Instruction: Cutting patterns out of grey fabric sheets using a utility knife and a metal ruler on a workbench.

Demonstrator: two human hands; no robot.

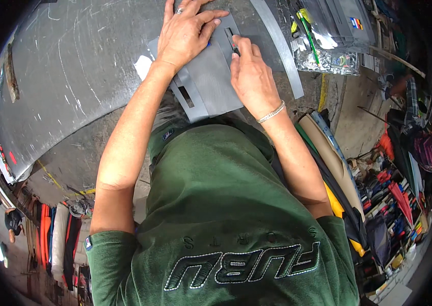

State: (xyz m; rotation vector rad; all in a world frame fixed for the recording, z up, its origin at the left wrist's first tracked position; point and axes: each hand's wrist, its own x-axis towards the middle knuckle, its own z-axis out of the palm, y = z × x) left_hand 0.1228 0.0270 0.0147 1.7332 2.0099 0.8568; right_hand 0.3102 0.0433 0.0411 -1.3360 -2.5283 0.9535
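My left hand [185, 33] lies open, fingers spread, pressing on a grey flat piece [221, 81] at the table's near edge. A ring is on one of its fingers. A long dark slot runs through the piece near its lower left corner, and another lies near its upper right. At that upper slot my right hand [254, 76] is closed around a small dark, slim tool [235, 47], its tip against the piece. The fingers cover most of the tool, so its kind cannot be made out. A bracelet circles my right wrist.
The scratched dark table [88, 61] spreads to the left. A curved grey strip [282, 48] lies right of my hands, beside clear plastic packages [328, 61] with a green pencil [309, 38]. Material rolls [328, 148] stand lower right, fabric rolls [60, 239] lower left.
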